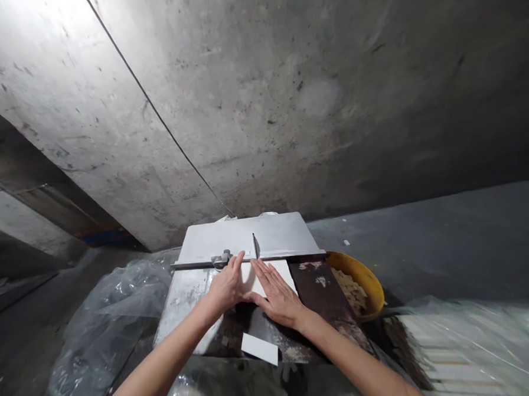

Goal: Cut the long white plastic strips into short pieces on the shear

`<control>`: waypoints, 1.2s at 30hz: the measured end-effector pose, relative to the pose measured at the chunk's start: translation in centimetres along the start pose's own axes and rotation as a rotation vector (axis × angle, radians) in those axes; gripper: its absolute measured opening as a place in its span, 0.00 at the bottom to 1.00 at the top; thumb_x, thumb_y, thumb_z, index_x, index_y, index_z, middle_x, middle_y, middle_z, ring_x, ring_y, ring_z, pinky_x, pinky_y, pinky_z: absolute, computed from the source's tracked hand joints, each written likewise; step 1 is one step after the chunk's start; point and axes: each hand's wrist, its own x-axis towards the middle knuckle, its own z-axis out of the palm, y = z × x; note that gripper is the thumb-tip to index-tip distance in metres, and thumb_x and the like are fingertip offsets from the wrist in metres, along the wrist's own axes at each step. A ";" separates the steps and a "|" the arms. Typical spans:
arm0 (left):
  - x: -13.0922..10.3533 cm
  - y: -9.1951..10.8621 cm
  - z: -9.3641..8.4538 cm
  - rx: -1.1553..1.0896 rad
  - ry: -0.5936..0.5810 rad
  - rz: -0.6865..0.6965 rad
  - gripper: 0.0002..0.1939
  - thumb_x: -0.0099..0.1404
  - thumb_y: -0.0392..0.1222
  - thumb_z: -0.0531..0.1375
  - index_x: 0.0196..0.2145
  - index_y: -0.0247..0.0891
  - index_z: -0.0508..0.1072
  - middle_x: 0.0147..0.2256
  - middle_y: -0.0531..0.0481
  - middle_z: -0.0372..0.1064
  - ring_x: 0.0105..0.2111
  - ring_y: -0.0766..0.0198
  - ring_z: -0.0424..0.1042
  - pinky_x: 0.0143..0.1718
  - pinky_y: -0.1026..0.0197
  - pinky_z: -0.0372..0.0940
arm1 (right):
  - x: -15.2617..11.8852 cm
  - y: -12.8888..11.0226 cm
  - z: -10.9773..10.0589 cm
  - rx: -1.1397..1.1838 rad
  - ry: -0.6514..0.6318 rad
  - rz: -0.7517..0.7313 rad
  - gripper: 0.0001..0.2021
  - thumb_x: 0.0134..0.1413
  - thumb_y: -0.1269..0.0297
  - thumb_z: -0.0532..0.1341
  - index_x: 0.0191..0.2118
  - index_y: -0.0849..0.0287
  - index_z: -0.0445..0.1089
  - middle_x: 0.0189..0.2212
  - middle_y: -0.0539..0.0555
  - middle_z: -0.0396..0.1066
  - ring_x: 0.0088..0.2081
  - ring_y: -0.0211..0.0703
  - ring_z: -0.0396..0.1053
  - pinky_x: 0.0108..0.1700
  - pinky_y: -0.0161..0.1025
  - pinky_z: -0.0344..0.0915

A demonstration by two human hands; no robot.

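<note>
A flat white board [286, 270] lies on the worktop of a small cutting machine, up against a dark crossbar. My left hand [227, 287] is curled at the board's left edge, beside a metal clamp [222, 259] on the bar. My right hand [276, 294] rests flat on the board with its fingers stretched forward. Just beyond its fingertips a thin dark blade [255, 244] stands up from a slot. The two thumbs meet near the board's front edge. A small white strip [260, 348] sits at the worktop's front, apart from both hands.
A yellow tub [372, 287] of pale offcuts stands right of the worktop [314, 302]. Clear plastic sheeting [107, 324] is heaped at left. Plastic-wrapped white stacks [471, 346] lie at lower right. A concrete wall [263, 103] rises behind the machine.
</note>
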 end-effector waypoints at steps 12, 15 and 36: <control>8.3 -3.1 -1.0 -0.024 0.066 -0.011 0.59 0.46 0.56 0.72 0.65 0.39 0.43 0.63 0.35 0.51 0.60 0.45 0.59 0.56 0.52 0.59 | 4.9 9.7 0.2 -0.268 -0.122 0.045 0.36 0.64 0.44 0.44 0.67 0.68 0.49 0.66 0.64 0.46 0.66 0.57 0.44 0.65 0.61 0.41; 10.5 -3.4 -1.7 0.017 0.070 -0.031 0.55 0.47 0.56 0.71 0.63 0.39 0.46 0.61 0.35 0.53 0.58 0.45 0.61 0.54 0.53 0.60 | 7.2 10.7 -0.1 -0.270 -0.165 0.071 0.35 0.64 0.45 0.44 0.67 0.67 0.49 0.66 0.63 0.45 0.67 0.56 0.43 0.66 0.61 0.41; -7.0 0.7 2.3 0.188 -0.176 0.220 0.52 0.41 0.57 0.70 0.61 0.44 0.54 0.57 0.39 0.60 0.65 0.35 0.39 0.62 0.28 0.26 | -3.4 5.0 0.4 -0.140 0.024 -0.025 0.36 0.64 0.42 0.46 0.68 0.61 0.45 0.65 0.62 0.51 0.65 0.54 0.48 0.64 0.60 0.46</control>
